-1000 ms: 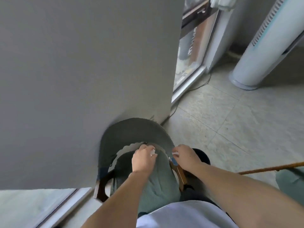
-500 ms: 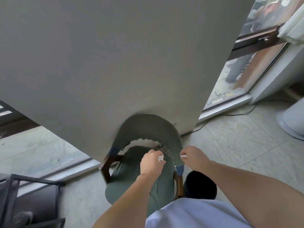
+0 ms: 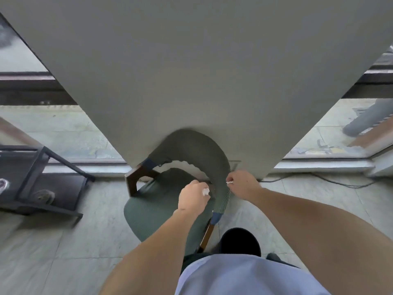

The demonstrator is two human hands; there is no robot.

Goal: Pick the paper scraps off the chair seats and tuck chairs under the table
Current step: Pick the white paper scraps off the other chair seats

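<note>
Hands grip the chair [image 3: 170,209] back: left hand [image 3: 194,198] and right hand [image 3: 241,184] each also pinch a scrap [image 3: 205,191]. Seat looks cleared; chair, backrest against the tabletop [image 3: 191,71] edge, isn't tucked under.

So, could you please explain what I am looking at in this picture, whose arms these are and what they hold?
The picture comes from a camera worn on a person's head, looking down, so the two bare arms are the wearer's own. No robot is involved. The big grey slab filling the top is a table seen from above. Below it stands a green chair with its curved back against the table's edge. The left hand is over the seat, pinching a white paper scrap. The right hand is at the chair's back with a smaller scrap between its fingers. A dark metal rack stands on the floor at left.
</note>
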